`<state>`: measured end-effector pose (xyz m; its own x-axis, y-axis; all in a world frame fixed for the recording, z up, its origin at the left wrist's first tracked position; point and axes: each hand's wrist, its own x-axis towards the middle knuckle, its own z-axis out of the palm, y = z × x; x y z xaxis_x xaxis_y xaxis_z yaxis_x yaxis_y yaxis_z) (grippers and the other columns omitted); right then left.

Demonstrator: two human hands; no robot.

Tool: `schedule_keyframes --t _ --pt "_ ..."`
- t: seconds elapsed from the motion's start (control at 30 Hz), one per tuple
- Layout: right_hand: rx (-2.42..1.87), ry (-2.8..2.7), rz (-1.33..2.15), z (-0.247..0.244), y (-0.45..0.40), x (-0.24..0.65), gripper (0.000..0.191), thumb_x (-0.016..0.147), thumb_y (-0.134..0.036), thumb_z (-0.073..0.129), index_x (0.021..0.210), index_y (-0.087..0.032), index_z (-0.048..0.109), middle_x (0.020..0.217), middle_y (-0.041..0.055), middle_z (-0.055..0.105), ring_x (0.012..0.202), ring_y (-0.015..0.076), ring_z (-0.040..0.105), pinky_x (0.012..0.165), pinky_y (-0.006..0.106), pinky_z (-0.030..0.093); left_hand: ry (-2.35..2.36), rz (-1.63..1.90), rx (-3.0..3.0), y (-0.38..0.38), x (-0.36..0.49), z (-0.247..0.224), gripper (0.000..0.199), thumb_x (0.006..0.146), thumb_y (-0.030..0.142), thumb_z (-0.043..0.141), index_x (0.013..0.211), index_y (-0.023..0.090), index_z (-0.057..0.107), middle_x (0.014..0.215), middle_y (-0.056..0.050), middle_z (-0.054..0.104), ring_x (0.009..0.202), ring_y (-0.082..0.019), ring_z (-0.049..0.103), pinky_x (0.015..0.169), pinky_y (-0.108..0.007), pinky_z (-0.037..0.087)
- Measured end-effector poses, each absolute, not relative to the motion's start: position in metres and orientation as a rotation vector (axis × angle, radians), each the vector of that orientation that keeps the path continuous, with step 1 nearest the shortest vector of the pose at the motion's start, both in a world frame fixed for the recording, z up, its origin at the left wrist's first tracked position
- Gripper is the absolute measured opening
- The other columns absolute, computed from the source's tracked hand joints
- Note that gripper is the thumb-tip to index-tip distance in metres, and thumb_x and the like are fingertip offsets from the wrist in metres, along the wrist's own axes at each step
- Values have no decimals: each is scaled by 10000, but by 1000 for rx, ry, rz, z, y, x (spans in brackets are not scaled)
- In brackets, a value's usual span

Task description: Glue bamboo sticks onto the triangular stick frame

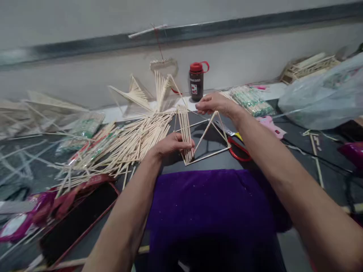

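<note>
In the middle of the dark table stands a frame of thin wooden sticks [208, 154], with a flat row of sticks [185, 128] rising on its left side. My left hand [173, 145] is closed around the lower part of this row, thumb in front. Above and behind the frame, my right hand [211, 104] is raised with its fingers pinched together. What lies between those fingertips, if anything, is too small to make out. Red-handled scissors [238, 149] lie just right of the frame, partly behind my right forearm.
Loose sticks [141, 138] are heaped on the left. Finished-looking stick shapes [133, 92] and a dark bottle [196, 83] with a red lid stand along the wall. Packets of sticks [251, 100] and a plastic bag [323, 94] lie right; a phone-like black object [79, 223] lies front left.
</note>
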<state>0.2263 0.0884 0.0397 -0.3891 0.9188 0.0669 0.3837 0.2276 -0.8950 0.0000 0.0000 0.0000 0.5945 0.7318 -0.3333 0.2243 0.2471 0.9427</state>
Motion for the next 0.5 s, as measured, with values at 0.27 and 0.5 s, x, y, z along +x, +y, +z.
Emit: schedule_keyframes --t 0.27,0.5 --pt "-1166 -1858 1107 32 87 231 108 743 -179 675 688 -87 688 459 -50 443 444 50 321 442 224 219 906 427 1369 8 -3 -11 242 719 312 728 849 108 707 738 -80 698 598 -146 614 596 -294 453" --pt "-1167 -1302 919 28 104 261 73 751 -160 650 704 -105 662 431 -73 379 396 49 288 387 214 163 921 427 1392 9 -5 -11 255 714 322 727 855 109 711 730 -84 696 588 -137 604 587 -285 440"
